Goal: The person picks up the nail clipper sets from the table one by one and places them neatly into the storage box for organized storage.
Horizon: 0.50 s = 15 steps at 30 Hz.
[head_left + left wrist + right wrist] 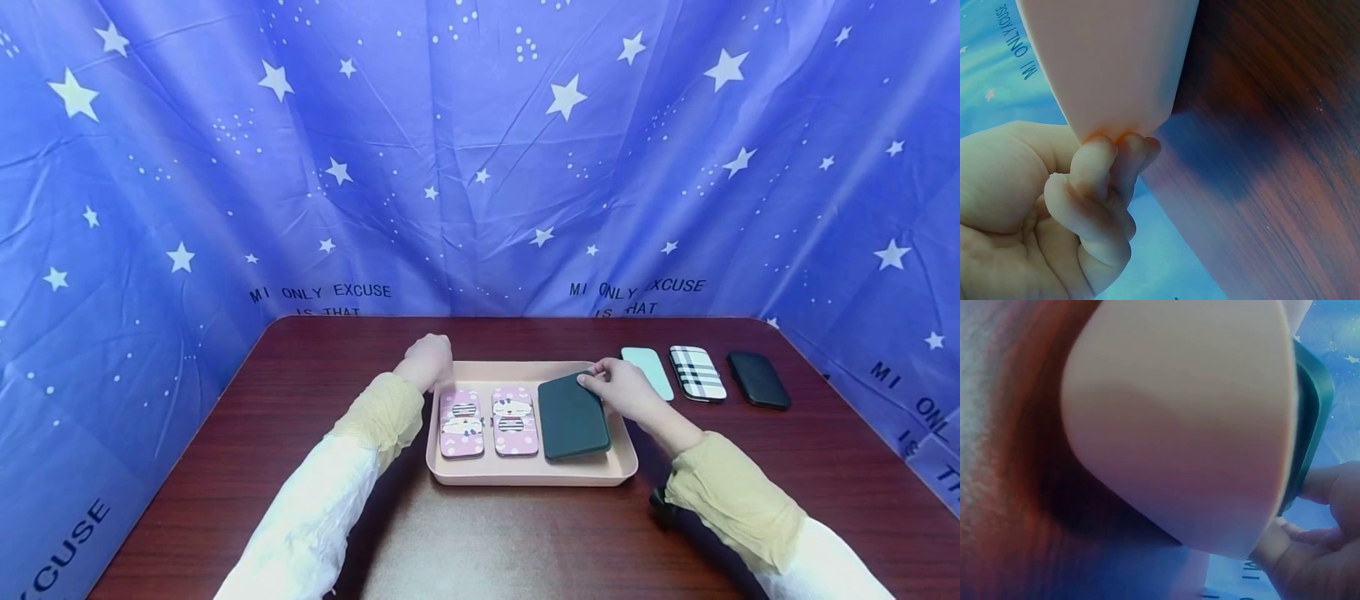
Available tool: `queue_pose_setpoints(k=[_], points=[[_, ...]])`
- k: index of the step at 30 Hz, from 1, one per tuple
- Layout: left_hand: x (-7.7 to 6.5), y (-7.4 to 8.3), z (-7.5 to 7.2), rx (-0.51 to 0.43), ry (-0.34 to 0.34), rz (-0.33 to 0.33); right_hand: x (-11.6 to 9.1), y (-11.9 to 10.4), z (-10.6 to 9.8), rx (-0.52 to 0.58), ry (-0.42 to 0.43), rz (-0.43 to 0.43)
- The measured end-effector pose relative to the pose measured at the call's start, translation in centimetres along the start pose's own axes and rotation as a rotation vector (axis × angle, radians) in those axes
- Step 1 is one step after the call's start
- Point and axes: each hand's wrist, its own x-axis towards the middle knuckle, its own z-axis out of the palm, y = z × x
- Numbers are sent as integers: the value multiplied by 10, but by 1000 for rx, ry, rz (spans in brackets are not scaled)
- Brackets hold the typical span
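Note:
A beige tray [528,480] stands on the table. My left hand [429,362] grips its far left corner; in the left wrist view, curled fingers [1094,165] press the outside of the tray wall. Inside the tray, two pink cases [462,446] with cartoon prints lie side by side at the left and middle. A larger dark green case [573,421] is in the right part, slightly tilted. My right hand [626,387] pinches its far right corner, the thumb on the top face. In the right wrist view the green case shows beyond the tray wall, partly hidden by it.
Right of the tray, a mint case [649,372], a black-and-white plaid case [697,373] and a black case [759,380] lie in a row on the dark wooden table [480,542]. A starry blue curtain [480,125] hangs behind and at the sides.

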Motion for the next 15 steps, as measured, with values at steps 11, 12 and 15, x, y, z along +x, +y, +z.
queue_pose_setpoints(k=[11,12,15], points=[[3,-2,1,3,4,16,9,-10,-3,-125,-61,65],[3,-2,1,1,4,16,10,-12,-2,-127,-82,83],[1,-1,1,0,1,14,11,-16,1,-125,-139,120]])
